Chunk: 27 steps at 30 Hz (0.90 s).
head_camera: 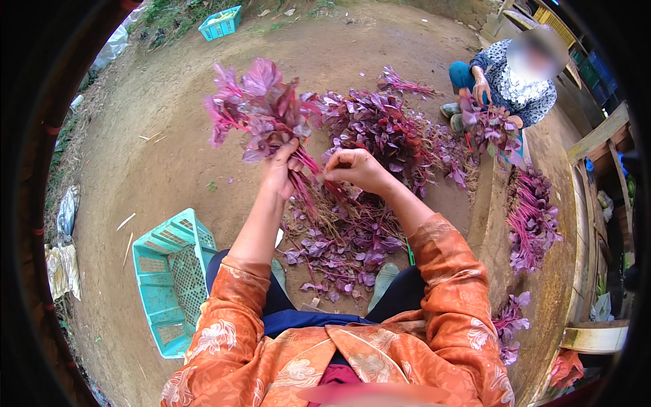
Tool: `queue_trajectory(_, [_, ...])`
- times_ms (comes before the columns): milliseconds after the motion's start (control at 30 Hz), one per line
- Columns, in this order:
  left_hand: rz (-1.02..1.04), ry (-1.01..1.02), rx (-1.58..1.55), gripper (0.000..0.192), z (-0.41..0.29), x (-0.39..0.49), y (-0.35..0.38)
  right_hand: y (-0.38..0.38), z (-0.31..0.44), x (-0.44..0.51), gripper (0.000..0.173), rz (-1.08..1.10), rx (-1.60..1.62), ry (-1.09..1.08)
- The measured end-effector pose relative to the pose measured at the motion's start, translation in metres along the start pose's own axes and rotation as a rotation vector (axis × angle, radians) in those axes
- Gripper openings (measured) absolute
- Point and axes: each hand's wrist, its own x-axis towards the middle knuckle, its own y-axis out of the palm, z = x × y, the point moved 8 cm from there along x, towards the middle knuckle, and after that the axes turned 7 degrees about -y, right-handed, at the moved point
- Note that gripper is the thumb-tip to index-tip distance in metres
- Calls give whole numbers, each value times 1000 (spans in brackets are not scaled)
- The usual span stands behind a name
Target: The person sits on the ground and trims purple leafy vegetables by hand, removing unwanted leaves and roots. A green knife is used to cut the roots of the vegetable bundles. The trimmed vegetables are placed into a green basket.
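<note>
My left hand (pixel 280 170) is closed round the stems of a bunch of red amaranth (pixel 264 112), its purple leaves fanning up and to the left. At the lower stems, just right of the left hand, is my right hand (pixel 351 170), its thumb and fingertips pinched together; whether a stem is between them I cannot tell. Thin roots hang from the bunch. Beyond the right hand lies a big heap of red amaranth (pixel 381 132). More loose leaves and rooted stems (pixel 351 249) are scattered on the ground between my boots.
A turquoise plastic crate (pixel 170 285) stands at my left. Another crate (pixel 220 23) with pale produce sits far off. A person (pixel 524 76) crouches at the upper right, holding amaranth. Bundles of amaranth (pixel 534 219) lie along the concrete ledge at right, near a wooden frame (pixel 597 132).
</note>
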Motion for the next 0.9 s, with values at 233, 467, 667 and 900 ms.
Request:
queue_trajectory(233, [93, 11, -14, 13, -19, -8, 3, -39, -27, -14, 20, -184, 118, 301])
queue_trajectory(467, [139, -48, 53, 9, 6, -12, 18, 13, 2, 17, 24, -366, 516, 157])
queue_trajectory(667, [30, 17, 77, 12, 2, -6, 5, 15, -18, 13, 8, -467, 737, 140])
queue_trajectory(900, [26, -7, 45, 18, -11, 2, -6, -10, -22, -3, 23, 55, -176, 86])
